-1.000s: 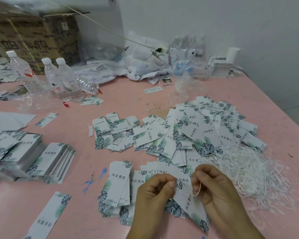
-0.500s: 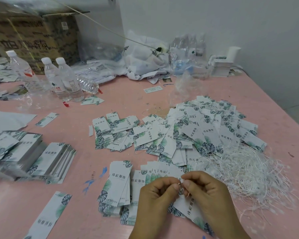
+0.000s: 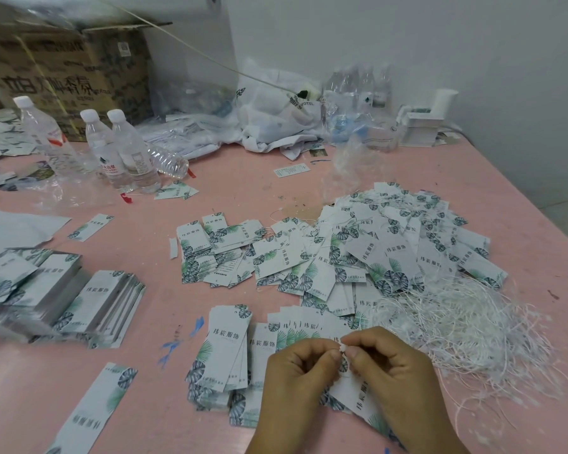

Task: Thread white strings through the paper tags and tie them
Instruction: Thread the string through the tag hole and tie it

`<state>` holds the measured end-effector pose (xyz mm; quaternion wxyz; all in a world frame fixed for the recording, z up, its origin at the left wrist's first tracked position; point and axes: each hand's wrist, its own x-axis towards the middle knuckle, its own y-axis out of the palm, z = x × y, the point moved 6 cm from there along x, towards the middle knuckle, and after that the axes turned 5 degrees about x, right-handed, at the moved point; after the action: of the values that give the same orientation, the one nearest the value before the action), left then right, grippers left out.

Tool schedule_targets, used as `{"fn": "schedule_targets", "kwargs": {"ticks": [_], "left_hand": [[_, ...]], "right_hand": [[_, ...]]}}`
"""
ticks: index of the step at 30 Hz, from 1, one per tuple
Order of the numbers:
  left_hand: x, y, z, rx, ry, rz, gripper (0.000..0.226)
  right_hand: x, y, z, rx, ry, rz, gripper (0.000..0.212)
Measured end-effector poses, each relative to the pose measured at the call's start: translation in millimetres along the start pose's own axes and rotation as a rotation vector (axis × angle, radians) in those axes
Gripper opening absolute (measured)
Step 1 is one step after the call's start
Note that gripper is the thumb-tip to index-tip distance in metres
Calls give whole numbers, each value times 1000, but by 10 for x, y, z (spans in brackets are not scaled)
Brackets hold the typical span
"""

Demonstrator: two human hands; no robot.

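My left hand (image 3: 297,371) and my right hand (image 3: 387,365) meet fingertip to fingertip near the table's front edge. Together they pinch a short bit of white string (image 3: 343,348) at the top of a leaf-printed paper tag (image 3: 358,393), which hangs below my right hand. A tangle of loose white strings (image 3: 466,326) lies just right of my hands. Fanned tags (image 3: 227,352) sit under and left of my left hand. A big heap of strung tags (image 3: 391,244) spreads behind.
Stacked tags (image 3: 89,303) lie at the left on the pink table (image 3: 145,404). Water bottles (image 3: 125,152), a cardboard box (image 3: 66,70), plastic bags (image 3: 276,109) and a white dispenser (image 3: 427,119) line the back. The table's right edge runs diagonally past the strings.
My hands have come together from a spread position with a string loop between them. They now pinch the string tight at the tag's top.
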<state>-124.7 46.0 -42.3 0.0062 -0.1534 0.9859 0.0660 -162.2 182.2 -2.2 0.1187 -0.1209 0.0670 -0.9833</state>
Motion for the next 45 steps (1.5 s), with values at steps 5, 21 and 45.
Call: {"fn": "schedule_targets", "kwargs": {"ticks": [5, 21, 45], "left_hand": [[-4, -3, 11, 13, 13, -19, 8], [-2, -5, -2, 55, 9, -19, 7], [-1, -17, -20, 19, -19, -14, 9]], "right_hand": [[15, -6, 35, -85, -73, 5, 38], [10, 14, 19, -101, -80, -1, 42], [-5, -30, -97, 12, 147, -31, 30]]}}
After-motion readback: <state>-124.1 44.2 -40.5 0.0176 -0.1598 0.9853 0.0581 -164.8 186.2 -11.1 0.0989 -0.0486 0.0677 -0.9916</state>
